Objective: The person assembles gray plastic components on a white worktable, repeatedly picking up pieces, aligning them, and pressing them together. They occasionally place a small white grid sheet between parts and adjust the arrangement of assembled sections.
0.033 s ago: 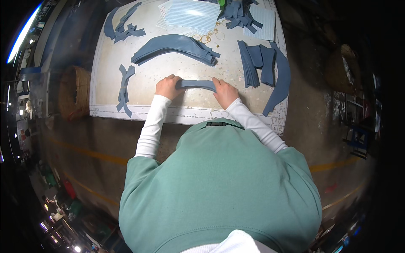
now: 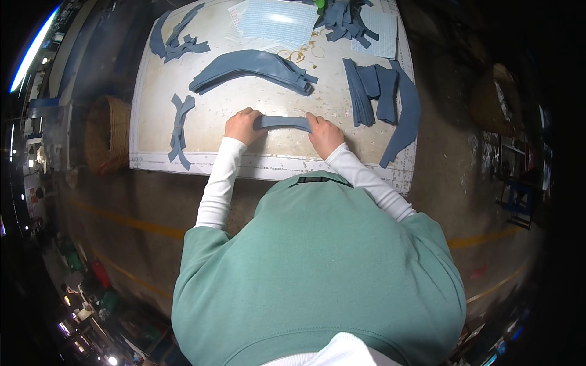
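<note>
A narrow blue-grey strip of cut fabric or leather (image 2: 282,122), perhaps several layers thick, stretches between my hands near the table's front edge. My left hand (image 2: 242,127) is closed on its left end, and my right hand (image 2: 327,135) grips the right end. Just beyond lies a stack of curved blue-grey pieces (image 2: 244,67), fanned out at its right end. To the left, a crossed bundle of narrow strips (image 2: 178,131) seems tied at its middle. More cut pieces (image 2: 386,91), straight and curved, rest on the right side of the table.
The pale table (image 2: 226,107) has a printed white band along its front edge. At the back are lined sheets (image 2: 278,23), yellow bands (image 2: 297,56), a heap of scraps (image 2: 347,24) and loose strips (image 2: 177,46). Baskets stand left (image 2: 108,134) and right (image 2: 497,100) of the table.
</note>
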The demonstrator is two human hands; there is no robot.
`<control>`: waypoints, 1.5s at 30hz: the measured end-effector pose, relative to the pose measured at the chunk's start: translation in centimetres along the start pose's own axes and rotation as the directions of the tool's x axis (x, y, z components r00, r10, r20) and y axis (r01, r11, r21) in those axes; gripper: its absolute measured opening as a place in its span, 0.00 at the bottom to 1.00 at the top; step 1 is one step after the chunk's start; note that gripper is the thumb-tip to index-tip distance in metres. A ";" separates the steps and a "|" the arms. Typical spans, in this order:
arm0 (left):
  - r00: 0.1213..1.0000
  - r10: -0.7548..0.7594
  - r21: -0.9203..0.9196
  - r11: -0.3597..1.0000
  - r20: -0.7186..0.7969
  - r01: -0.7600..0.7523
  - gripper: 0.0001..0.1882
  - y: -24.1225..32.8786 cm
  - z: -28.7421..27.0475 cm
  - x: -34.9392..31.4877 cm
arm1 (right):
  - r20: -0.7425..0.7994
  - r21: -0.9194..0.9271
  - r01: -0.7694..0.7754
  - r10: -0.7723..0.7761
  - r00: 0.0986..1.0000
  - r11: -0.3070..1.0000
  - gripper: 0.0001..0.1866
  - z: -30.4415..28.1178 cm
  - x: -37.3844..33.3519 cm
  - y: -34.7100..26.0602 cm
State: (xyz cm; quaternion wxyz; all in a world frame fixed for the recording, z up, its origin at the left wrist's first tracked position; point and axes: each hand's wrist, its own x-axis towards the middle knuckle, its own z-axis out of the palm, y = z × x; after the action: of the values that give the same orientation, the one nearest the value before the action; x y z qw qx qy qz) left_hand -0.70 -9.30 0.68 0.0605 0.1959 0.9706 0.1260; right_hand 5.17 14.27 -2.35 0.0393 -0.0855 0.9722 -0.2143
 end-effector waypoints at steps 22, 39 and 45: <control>0.974 0.112 -0.209 0.975 0.198 -0.069 0.40 2.5 -1.0 -3.1 | 0.163 0.064 0.050 -0.059 0.985 0.997 0.22 -1.1 0.2 0.2; 0.944 0.053 -0.845 0.463 0.326 0.266 0.19 4.3 1.4 0.6 | 0.045 0.550 0.157 -0.217 0.975 0.820 0.18 -7.6 10.6 6.8; 0.989 0.032 -0.945 0.301 0.142 0.125 0.15 4.9 -1.4 -1.8 | -0.335 -0.224 -0.152 0.071 0.939 0.963 0.09 -2.9 18.4 8.1</control>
State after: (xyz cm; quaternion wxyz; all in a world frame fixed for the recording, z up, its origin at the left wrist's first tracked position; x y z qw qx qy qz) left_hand 2.50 -5.90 3.46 0.2329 0.1021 0.7074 0.6594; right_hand -14.39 19.32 -3.87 -0.1198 0.0024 0.9877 -0.1006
